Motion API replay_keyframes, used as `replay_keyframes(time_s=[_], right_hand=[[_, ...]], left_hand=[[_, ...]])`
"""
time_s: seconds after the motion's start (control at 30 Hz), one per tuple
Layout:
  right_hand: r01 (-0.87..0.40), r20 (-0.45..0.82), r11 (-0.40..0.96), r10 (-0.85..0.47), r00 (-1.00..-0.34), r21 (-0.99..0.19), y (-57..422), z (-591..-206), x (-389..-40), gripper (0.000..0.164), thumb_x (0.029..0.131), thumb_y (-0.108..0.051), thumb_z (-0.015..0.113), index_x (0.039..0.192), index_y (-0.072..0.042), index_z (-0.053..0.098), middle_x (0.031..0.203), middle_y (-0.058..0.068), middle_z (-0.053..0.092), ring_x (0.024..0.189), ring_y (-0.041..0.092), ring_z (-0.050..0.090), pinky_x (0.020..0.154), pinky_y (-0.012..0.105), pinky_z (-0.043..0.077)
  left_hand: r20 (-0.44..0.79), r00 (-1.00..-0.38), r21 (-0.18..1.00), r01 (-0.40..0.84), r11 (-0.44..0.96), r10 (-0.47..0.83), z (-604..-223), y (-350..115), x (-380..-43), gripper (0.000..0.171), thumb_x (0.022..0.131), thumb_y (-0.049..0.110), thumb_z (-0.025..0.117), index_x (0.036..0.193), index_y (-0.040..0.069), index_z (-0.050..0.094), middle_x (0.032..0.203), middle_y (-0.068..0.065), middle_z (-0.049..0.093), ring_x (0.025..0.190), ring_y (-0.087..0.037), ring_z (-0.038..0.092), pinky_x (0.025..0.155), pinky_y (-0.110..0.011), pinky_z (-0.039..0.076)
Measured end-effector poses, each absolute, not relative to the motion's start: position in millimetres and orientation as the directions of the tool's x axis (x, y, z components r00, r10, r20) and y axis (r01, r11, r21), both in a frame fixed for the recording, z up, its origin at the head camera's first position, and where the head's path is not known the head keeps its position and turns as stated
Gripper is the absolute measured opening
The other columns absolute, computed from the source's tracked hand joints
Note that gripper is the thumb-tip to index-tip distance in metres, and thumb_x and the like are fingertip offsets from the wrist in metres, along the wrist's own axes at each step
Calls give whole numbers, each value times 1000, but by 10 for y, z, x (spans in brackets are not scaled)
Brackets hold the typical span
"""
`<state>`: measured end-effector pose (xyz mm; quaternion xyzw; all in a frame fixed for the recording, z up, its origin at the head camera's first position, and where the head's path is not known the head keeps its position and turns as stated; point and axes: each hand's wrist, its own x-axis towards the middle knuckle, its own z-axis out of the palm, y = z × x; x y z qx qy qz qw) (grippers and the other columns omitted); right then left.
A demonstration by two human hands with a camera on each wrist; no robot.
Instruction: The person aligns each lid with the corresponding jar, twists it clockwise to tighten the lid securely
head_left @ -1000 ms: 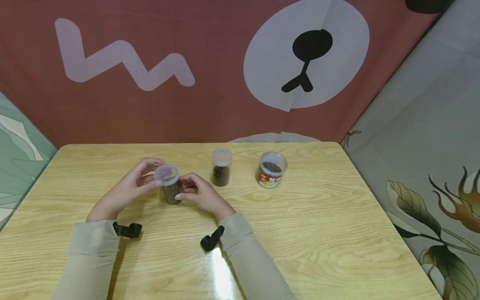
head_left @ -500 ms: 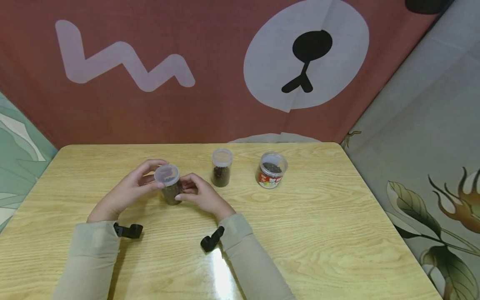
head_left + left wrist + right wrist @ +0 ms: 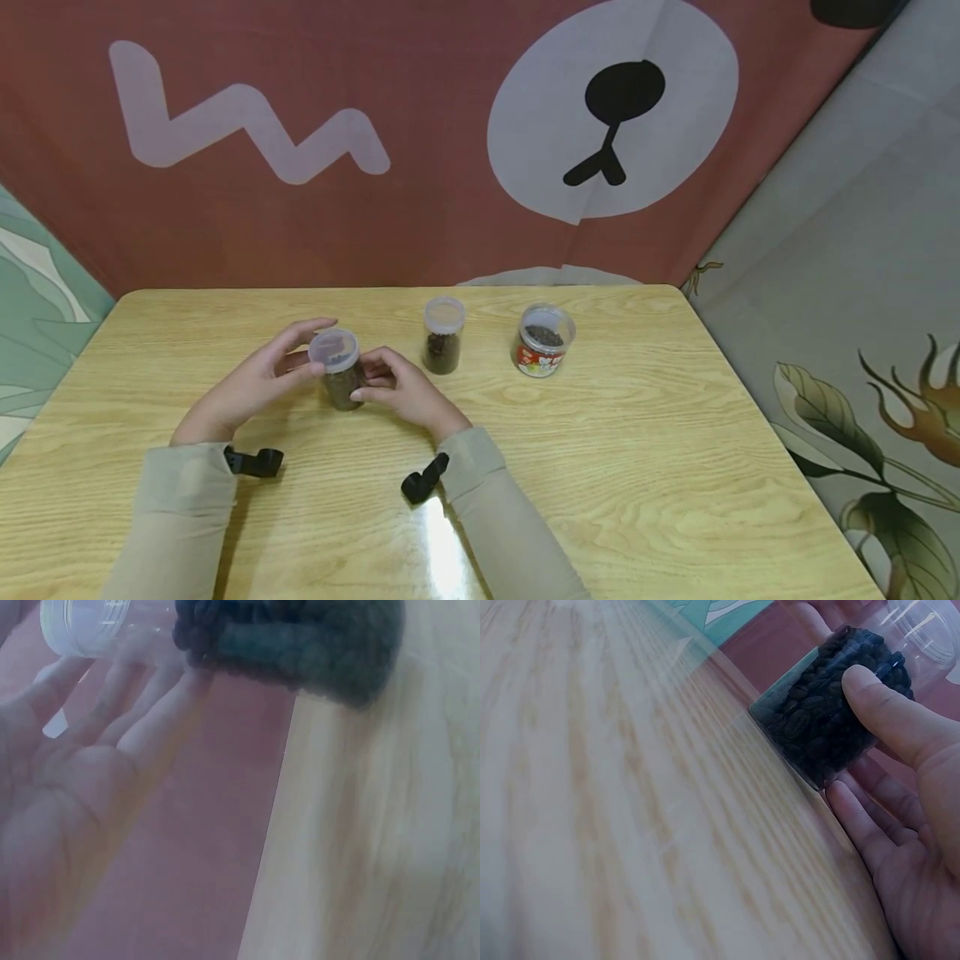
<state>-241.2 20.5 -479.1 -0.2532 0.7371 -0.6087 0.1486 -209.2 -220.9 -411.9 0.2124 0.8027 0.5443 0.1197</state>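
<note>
A clear plastic jar of dark coffee beans [image 3: 343,390] stands upright on the left part of the table. Its translucent lid [image 3: 333,348] is on top. My left hand [image 3: 258,375] holds the lid from the left, with the thumb at its near edge and fingers reaching behind. Low on the jar's right side, my right hand [image 3: 405,392] grips the body; in the right wrist view its thumb [image 3: 877,697] presses against the wall over the beans. The left wrist view shows the left fingers [image 3: 157,712] behind the jar, their tips partly hidden.
A similar lidded jar with dark contents [image 3: 442,346] stands to the right of my right hand. Farther right is a wider clear tub [image 3: 542,354] with a red label and dark grains. The wooden table [image 3: 637,467] meets a red cloth [image 3: 420,225] at the back.
</note>
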Motion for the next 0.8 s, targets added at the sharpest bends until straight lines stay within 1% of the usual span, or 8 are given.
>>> replay_keyframes(time_s=[0.03,0.1,0.17,0.23,0.3,0.53,0.67,0.8], right_hand=[[-195,93,128,-554,-827,-972,207,-4792,-2412,43,94,-10,74,133,-4,57,134,9,58,115,10,55,104,28,48],[-200,99,124,-555,-826,-972,208,-4791,-2409,42,94,-10,74,132,-4,57,133,8,59,114,9,55,102,25,48],[-204,104,123,-555,-826,-971,208,-4792,-2405,42,94,-10,74,132,-4,57,132,8,59,113,9,56,101,24,48],[-206,107,119,-554,-825,-971,207,-4793,-2404,41,94,-9,74,131,-4,57,132,7,59,113,9,56,101,23,48],[-207,110,117,-554,-825,-971,206,-4794,-2405,41,94,-9,74,131,-4,58,131,7,59,114,9,56,101,23,48],[-195,100,112,-560,-822,-974,203,-4785,-2401,41,95,-10,73,132,-4,57,133,7,58,114,9,55,103,26,47],[-179,85,116,-558,-825,-977,199,-4765,-2394,41,95,-8,73,133,-4,57,135,9,58,115,10,55,106,30,47],[-164,68,122,-563,-824,-979,191,-4753,-2403,43,95,-4,72,134,-1,56,136,13,57,116,13,54,108,36,46]], left_hand=[[42,-883,929,207,308,467,-4121,-2204,-2092,57,106,17,56,157,25,31,148,-12,38,139,-30,46,95,-19,49],[59,-886,938,207,278,460,-4125,-2191,-2097,56,105,14,59,153,19,31,141,-13,40,135,-20,51,94,-20,50],[71,-890,945,204,255,451,-4122,-2176,-2099,52,103,13,61,147,15,33,140,-13,40,128,-9,55,92,-21,51],[78,-895,947,204,247,439,-4117,-2164,-2099,49,103,14,62,143,12,34,140,-12,41,124,-2,55,91,-21,52],[86,-898,945,210,249,432,-4112,-2159,-2095,47,103,13,62,142,11,36,140,-12,42,122,-1,56,91,-21,52],[93,-896,933,231,276,434,-4091,-2177,-2086,47,104,15,60,146,10,39,139,-11,44,122,-3,57,92,-20,52],[103,-890,923,252,291,444,-4093,-2191,-2108,47,105,15,57,148,9,40,140,-10,46,121,-1,57,92,-18,50],[112,-884,914,271,302,454,-4102,-2210,-2121,47,106,14,56,150,8,40,141,-10,46,120,0,57,93,-17,49]])
